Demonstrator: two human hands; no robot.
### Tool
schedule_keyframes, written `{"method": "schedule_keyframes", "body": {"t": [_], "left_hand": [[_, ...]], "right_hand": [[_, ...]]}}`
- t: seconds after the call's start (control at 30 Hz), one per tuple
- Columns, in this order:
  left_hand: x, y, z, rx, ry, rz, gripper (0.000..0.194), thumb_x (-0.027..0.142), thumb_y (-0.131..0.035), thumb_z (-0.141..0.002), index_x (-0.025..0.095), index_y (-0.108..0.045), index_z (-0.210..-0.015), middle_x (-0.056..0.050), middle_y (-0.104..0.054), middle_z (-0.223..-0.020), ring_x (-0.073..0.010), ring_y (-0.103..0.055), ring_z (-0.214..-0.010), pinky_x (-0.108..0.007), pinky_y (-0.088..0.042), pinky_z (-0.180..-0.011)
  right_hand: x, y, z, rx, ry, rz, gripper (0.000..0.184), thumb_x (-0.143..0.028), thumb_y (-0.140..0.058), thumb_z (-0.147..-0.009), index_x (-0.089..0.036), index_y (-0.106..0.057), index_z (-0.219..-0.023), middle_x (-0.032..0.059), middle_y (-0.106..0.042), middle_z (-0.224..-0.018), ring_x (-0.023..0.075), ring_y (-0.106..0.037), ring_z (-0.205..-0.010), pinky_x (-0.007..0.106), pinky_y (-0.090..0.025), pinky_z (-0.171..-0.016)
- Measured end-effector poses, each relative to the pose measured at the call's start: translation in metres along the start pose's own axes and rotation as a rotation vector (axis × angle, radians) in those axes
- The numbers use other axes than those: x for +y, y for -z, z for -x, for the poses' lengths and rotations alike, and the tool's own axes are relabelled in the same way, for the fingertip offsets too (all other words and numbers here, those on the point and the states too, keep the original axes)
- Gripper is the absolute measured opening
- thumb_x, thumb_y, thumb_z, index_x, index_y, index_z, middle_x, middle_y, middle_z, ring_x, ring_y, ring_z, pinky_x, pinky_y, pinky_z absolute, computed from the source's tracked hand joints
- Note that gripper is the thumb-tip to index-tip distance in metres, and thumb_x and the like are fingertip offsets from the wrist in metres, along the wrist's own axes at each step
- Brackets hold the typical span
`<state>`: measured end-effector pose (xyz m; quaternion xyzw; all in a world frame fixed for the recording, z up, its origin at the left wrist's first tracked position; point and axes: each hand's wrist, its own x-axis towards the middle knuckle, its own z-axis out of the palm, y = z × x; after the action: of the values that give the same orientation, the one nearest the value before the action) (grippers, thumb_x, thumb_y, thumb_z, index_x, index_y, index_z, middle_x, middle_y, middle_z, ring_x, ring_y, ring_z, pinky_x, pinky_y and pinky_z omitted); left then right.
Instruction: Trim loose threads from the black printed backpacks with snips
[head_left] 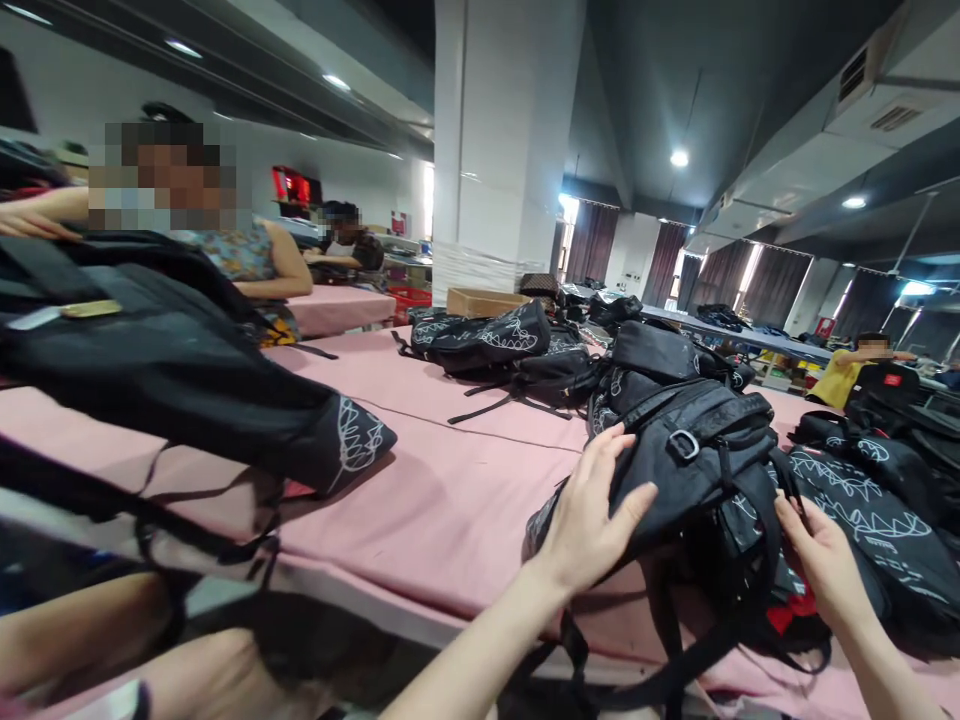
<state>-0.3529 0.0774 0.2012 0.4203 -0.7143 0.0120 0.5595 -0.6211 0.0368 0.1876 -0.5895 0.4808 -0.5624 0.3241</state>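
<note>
A black backpack (667,470) with a metal ring lies at the pink table's near edge, its straps hanging over the side. My left hand (592,510) rests against its left side, fingers stretched out and thumb apart. On the other side, my right hand (821,550) has its fingers closed on a black strap (781,487) of the bag; the fingertips are partly hidden. Beneath and beside the right hand are more black backpacks (862,500) with white scribble prints, and a bit of red fabric (791,612) shows there.
Another large black backpack (187,370) lies at the left, with a co-worker (274,260) behind it. Several printed backpacks (487,335) are piled farther back on the pink tabletop (442,500). A white pillar (502,140) rises behind a cardboard box (486,301). Other people sit farther off.
</note>
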Motion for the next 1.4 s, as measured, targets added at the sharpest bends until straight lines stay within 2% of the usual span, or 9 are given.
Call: {"method": "schedule_keyframes", "body": {"t": [0.17, 0.33, 0.43, 0.57, 0.7, 0.97, 1.07, 1.27, 1.4], "left_hand": [[-0.005, -0.005, -0.021, -0.024, -0.032, 0.007, 0.033, 0.024, -0.042, -0.087, 0.016, -0.047, -0.118, -0.011, -0.046, -0.128, -0.0195, -0.041, -0.121, -0.039, -0.036, -0.103], [0.006, -0.013, -0.046, -0.057, -0.110, -0.011, 0.033, 0.021, -0.045, -0.084, 0.015, -0.052, -0.116, -0.011, -0.049, -0.123, -0.0211, -0.044, -0.116, -0.040, -0.036, -0.100], [0.005, -0.009, -0.053, -0.075, -0.076, 0.078, 0.024, 0.011, -0.045, -0.077, 0.016, -0.060, -0.095, -0.009, -0.052, -0.117, -0.0202, -0.046, -0.112, -0.039, -0.037, -0.098], [-0.005, -0.004, -0.051, -0.011, 0.026, 0.303, 0.018, 0.004, -0.038, -0.071, 0.016, -0.051, -0.073, -0.007, -0.054, -0.105, -0.0169, -0.050, -0.104, -0.034, -0.041, -0.092], [-0.009, -0.013, -0.048, -0.012, 0.055, 0.366, 0.011, 0.018, -0.041, -0.083, 0.016, -0.051, -0.083, -0.008, -0.053, -0.106, -0.0167, -0.051, -0.102, -0.032, -0.043, -0.088], [-0.011, -0.021, -0.049, -0.081, -0.083, 0.249, 0.022, 0.018, -0.050, -0.083, 0.021, -0.064, -0.099, -0.007, -0.049, -0.108, -0.0168, -0.047, -0.106, -0.034, -0.039, -0.095], [-0.014, -0.017, -0.052, -0.130, -0.087, 0.223, 0.019, 0.017, -0.055, -0.080, 0.021, -0.066, -0.095, -0.007, -0.048, -0.107, -0.0171, -0.048, -0.103, -0.034, -0.040, -0.093], [-0.010, -0.014, -0.062, -0.148, -0.039, 0.215, 0.007, 0.011, -0.062, -0.072, 0.017, -0.066, -0.071, -0.006, -0.049, -0.099, -0.0172, -0.049, -0.099, -0.032, -0.039, -0.091], [-0.008, -0.016, -0.061, -0.164, -0.037, 0.240, 0.008, 0.012, -0.057, -0.075, 0.015, -0.063, -0.071, -0.006, -0.048, -0.097, -0.0167, -0.048, -0.098, -0.031, -0.037, -0.093]], "right_hand": [[0.007, 0.001, 0.008, 0.122, 0.180, 0.288, 0.046, -0.049, -0.055, -0.079, -0.015, -0.059, -0.109, 0.0097, -0.058, -0.115, 0.0269, -0.050, -0.111, 0.041, -0.036, -0.096], [-0.002, -0.017, 0.021, 0.065, 0.281, 0.421, 0.040, -0.045, -0.045, -0.086, -0.016, -0.055, -0.112, 0.0089, -0.058, -0.113, 0.0238, -0.053, -0.105, 0.037, -0.041, -0.090], [-0.010, -0.021, 0.026, 0.098, 0.379, 0.542, 0.033, -0.041, -0.042, -0.088, -0.018, -0.055, -0.107, 0.0079, -0.058, -0.109, 0.0217, -0.054, -0.101, 0.035, -0.043, -0.086], [-0.018, -0.025, 0.031, 0.209, 0.560, 0.624, 0.024, -0.034, -0.043, -0.087, -0.017, -0.053, -0.102, 0.0080, -0.059, -0.097, 0.0196, -0.057, -0.089, 0.031, -0.045, -0.076], [-0.041, -0.039, 0.030, 0.199, 0.730, 0.581, 0.016, -0.031, -0.048, -0.086, -0.019, -0.052, -0.095, 0.0053, -0.060, -0.086, 0.0166, -0.059, -0.076, 0.026, -0.046, -0.069], [-0.096, -0.051, 0.014, -0.135, 0.573, 0.547, 0.026, -0.040, -0.042, -0.088, -0.018, -0.049, -0.097, 0.0019, -0.059, -0.080, 0.0131, -0.056, -0.068, 0.023, -0.043, -0.065], [-0.096, -0.046, 0.012, -0.171, 0.545, 0.528, 0.024, -0.036, -0.033, -0.092, -0.018, -0.046, -0.101, 0.0017, -0.057, -0.080, 0.0125, -0.054, -0.069, 0.022, -0.041, -0.064], [-0.099, -0.043, 0.003, -0.233, 0.582, 0.508, 0.021, -0.036, -0.051, -0.084, -0.017, -0.055, -0.091, 0.0006, -0.058, -0.074, 0.0119, -0.052, -0.065, 0.021, -0.040, -0.061], [-0.101, -0.042, 0.000, -0.204, 0.655, 0.617, 0.019, -0.035, -0.056, -0.081, -0.016, -0.058, -0.083, -0.0011, -0.058, -0.067, 0.0093, -0.048, -0.054, 0.020, -0.036, -0.053]]}}
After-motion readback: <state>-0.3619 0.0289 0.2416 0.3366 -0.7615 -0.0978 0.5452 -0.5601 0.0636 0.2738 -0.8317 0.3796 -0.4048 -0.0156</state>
